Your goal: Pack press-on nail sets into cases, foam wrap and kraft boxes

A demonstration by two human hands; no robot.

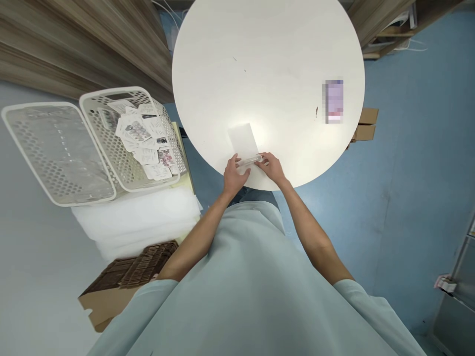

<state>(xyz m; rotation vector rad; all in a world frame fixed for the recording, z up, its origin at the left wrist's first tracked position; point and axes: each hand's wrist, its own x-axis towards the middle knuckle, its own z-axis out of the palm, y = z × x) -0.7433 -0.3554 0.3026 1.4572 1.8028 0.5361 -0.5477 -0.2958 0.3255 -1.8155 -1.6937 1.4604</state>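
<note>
A thin white sheet (244, 139), which looks like foam wrap, lies at the near edge of the round white table (278, 44). Its near end is folded or rolled into a narrow, partly see-through bundle (249, 160). My left hand (233, 177) grips the left end of this bundle, fingers over the far side and thumb on the near side. At the right end, my right hand (272, 168) pinches it between thumb and fingers. Whether anything lies inside the roll, I cannot tell.
Left of the table, a white basket (129, 178) holds printed cards and packets; another basket (55, 198) contains clear plastic bags. Nearby are a white foam stack (141, 215) and folded cardboard (111, 301). A blurred purple rectangle (335, 99) lies on the table's right.
</note>
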